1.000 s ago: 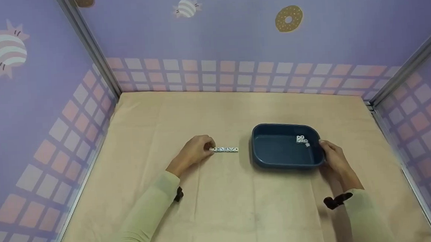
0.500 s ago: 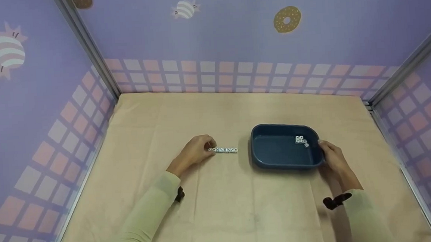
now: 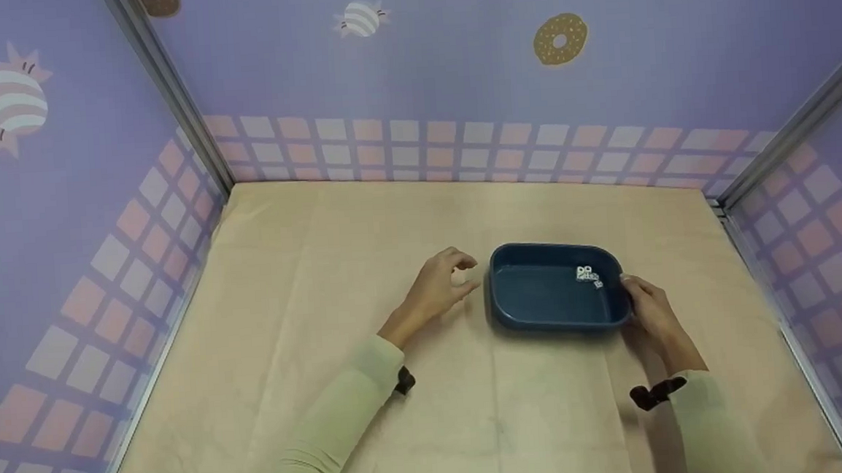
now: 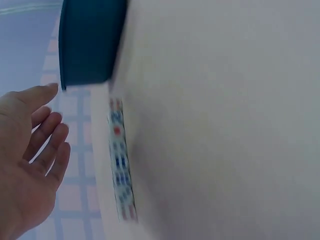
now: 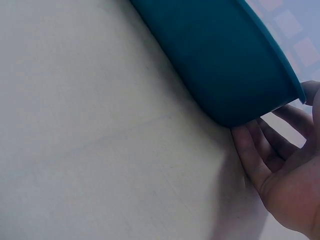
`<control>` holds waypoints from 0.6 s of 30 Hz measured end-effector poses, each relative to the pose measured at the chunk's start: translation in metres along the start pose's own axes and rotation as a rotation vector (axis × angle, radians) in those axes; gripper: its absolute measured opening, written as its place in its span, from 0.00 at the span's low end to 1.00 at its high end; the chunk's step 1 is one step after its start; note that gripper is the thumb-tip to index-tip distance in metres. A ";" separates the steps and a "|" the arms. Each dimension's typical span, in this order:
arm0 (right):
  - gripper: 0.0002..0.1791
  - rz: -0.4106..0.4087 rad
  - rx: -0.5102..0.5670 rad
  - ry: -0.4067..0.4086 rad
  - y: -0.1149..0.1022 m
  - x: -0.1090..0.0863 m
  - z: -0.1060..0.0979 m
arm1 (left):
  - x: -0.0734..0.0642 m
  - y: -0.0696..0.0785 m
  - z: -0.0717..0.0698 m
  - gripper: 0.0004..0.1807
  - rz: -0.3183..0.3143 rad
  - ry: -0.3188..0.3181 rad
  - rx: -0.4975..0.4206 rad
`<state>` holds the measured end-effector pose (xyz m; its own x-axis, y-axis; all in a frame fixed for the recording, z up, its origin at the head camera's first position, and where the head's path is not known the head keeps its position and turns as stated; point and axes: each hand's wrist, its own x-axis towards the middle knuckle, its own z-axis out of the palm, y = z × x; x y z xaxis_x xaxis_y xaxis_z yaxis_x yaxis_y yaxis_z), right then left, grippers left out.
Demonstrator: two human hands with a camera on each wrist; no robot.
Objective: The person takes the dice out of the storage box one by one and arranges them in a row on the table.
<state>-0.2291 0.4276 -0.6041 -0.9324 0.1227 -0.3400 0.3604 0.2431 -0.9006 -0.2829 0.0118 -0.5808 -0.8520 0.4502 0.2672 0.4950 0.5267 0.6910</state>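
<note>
My left hand (image 3: 435, 287) is raised just left of a dark blue rectangular tub (image 3: 556, 294). Its thumb and fingers are apart with nothing between them. In the left wrist view this hand (image 4: 35, 155) is beside a straight row of small white dice (image 4: 121, 162), blurred, with blue and red pips, lying on the cloth. From the head view the hand hides that row. My right hand (image 3: 654, 314) grips the tub's right end; in the right wrist view the thumb is at the rim and the fingers touch the outside near the base. Several white dice (image 3: 587, 274) lie inside the tub.
A beige cloth (image 3: 432, 426) covers the table. Purple walls with pink and white squares (image 3: 404, 131) enclose it at the back and both sides, with metal posts (image 3: 186, 97) at the corners.
The left hand has let go of the left end of the dice row and moved right, toward the tub. The right hand and tub have stayed in place.
</note>
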 end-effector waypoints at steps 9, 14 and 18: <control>0.43 -0.018 -0.050 0.023 0.001 -0.001 0.001 | 0.026 0.054 0.048 0.18 0.061 0.054 -0.057; 0.44 -0.028 -0.055 0.032 0.000 -0.003 0.001 | 0.039 0.071 0.071 0.19 0.043 0.048 -0.052; 0.43 -0.041 -0.045 0.037 0.000 -0.004 0.002 | 0.049 0.077 0.086 0.18 0.020 0.055 -0.075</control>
<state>-0.2255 0.4255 -0.6030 -0.9450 0.1472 -0.2919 0.3235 0.2920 -0.9001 -0.2718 0.1368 -0.5724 -0.8512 0.4185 0.3169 0.4999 0.4618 0.7327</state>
